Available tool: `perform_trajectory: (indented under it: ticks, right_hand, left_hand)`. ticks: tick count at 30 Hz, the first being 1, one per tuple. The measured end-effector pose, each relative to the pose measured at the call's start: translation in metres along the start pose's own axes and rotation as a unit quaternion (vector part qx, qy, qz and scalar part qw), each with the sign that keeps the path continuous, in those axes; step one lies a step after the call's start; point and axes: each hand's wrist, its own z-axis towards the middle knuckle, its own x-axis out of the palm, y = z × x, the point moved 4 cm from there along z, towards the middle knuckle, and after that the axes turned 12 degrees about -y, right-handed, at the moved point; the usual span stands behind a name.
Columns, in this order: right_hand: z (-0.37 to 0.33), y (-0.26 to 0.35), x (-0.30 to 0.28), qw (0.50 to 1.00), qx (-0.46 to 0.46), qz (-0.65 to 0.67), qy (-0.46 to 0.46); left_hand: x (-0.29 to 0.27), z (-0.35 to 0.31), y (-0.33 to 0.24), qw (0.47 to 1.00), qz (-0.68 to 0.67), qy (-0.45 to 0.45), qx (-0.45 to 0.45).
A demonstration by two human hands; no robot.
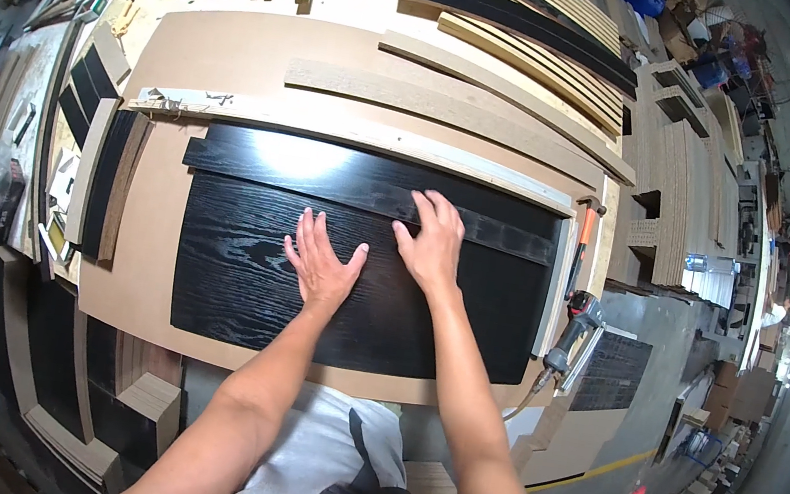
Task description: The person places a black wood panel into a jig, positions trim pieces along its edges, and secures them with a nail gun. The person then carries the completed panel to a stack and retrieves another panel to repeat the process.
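Note:
A large black wood-grain panel [239, 276] lies flat on the bench in front of me. Across its far part rests a long black strip [225, 161], its left end jutting slightly past the panel's edge. My left hand [322, 265] is over the middle of the panel, fingers spread, holding nothing. Just to its right, my right hand [434, 245] reaches farther, its fingertips at the strip and the thumb apart from the fingers. Whether either palm presses down is hard to tell. Beyond the strip runs a pale wooden rail [361, 131].
On the right lie an orange-handled hammer [584, 235] and an air-hose tool [572, 335]. Bare boards [416, 98] and stacked black strips [508, 20] lie at the back. Short black offcuts [106, 181] stand left of the panel. Tan sheet [133, 281] covers the bench.

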Motion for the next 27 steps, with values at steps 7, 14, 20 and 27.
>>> perform_trajectory:
  ticks: [7, 14, 20, 27]
  right_hand:
    - [-0.130, -0.101, -0.142, 0.979, 0.151, -0.081, -0.108]
    - [-0.240, -0.235, -0.253, 0.912, 0.319, -0.170, -0.194]
    - [-0.244, -0.294, -0.266, 0.903, 0.352, -0.198, -0.147]
    - [-0.211, -0.329, -0.245, 0.880, 0.463, -0.071, -0.081]
  left_hand:
    - [0.005, -0.004, -0.001, 0.998, -0.020, -0.021, 0.064]
    - [0.036, 0.034, -0.111, 0.921, -0.025, 0.063, 0.383]
    - [0.085, 0.050, -0.149, 0.867, -0.011, 0.106, 0.487]
    - [0.099, 0.072, -0.177, 0.859, 0.033, 0.133, 0.493]
